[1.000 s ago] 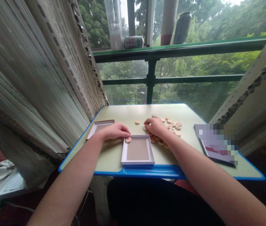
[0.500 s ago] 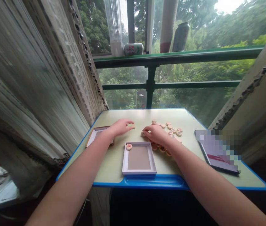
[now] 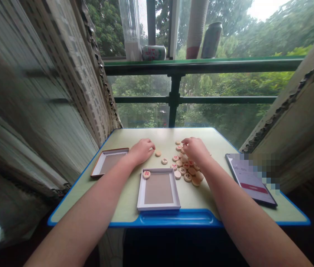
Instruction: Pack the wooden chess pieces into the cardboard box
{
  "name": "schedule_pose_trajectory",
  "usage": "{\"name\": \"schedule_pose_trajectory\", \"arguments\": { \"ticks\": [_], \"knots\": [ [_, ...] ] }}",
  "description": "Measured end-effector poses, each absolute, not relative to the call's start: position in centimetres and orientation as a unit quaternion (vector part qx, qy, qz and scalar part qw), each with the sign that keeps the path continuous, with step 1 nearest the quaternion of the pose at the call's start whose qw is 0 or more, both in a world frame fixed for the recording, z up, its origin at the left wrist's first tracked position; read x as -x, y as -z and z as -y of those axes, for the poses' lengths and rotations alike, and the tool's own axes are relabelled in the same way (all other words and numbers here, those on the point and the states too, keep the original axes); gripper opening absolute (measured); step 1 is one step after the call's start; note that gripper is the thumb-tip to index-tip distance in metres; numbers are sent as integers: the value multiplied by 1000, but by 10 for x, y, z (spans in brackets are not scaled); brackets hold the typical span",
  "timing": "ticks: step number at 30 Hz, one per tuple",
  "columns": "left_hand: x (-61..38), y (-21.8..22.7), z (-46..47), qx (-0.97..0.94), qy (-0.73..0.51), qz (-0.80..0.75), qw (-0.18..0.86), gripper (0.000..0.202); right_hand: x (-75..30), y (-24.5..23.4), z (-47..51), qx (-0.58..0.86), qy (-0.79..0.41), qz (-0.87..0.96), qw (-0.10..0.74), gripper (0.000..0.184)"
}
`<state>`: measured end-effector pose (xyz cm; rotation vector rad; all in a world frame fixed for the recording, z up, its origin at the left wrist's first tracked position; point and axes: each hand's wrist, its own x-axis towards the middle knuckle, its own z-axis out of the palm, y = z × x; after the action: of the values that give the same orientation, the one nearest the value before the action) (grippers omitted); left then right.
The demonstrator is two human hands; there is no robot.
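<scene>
My left hand point(image 3: 144, 150) rests low over the table with loosely bent fingers and nothing visible in it. Just right of its fingertips lies a blank-faced xiangqi piece point(image 3: 158, 153), apart from the hand. Another piece with a dark character point(image 3: 164, 161) lies nearer me. My right hand point(image 3: 195, 149) is over the far part of a pile of round wooden xiangqi pieces point(image 3: 185, 165), fingers bent and slightly apart; its palm side is hidden. In the front box tray point(image 3: 139, 195), a red-marked piece point(image 3: 146, 174) sits in the far left corner.
A second shallow box point(image 3: 97, 163) lies at the left, partly behind my left forearm. A tablet or phone point(image 3: 250, 180) lies at the right. A blue groove point(image 3: 176, 218) runs along the front edge. Beyond are a green railing point(image 3: 201, 66), cans, cups and curtains.
My right hand has left the dark-marked piece on the table and moved right and away from me over the pile. My left hand has drawn back from the blank piece. The view has shifted slightly.
</scene>
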<state>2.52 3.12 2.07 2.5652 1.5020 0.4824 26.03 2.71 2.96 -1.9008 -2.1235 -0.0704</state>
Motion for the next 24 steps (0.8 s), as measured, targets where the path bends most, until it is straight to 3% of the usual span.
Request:
{"name": "schedule_pose_trajectory", "arguments": {
  "ticks": [6, 10, 15, 19, 24],
  "knots": [
    [-32, -20, -32, -872, -139, -443, 156, 38, -261, -25, -29, 649, -34, 755, 93, 31],
    [-35, -19, -36, -864, -144, -462, 140, 35, -255, -24, -28, 663, -88, 732, 129, 26],
    [-33, -16, -38, -846, -132, -486, 174, 38, -253, -20, -31, 654, -68, 736, 159, 36],
    [-30, -14, -38, -830, -167, -506, 166, 37, -252, -17, -33, 646, -56, 748, 139, 29],
    [-27, -17, -36, -830, -156, -513, 151, 37, -250, -18, -32, 643, -89, 737, 188, 32]
  ]
}}
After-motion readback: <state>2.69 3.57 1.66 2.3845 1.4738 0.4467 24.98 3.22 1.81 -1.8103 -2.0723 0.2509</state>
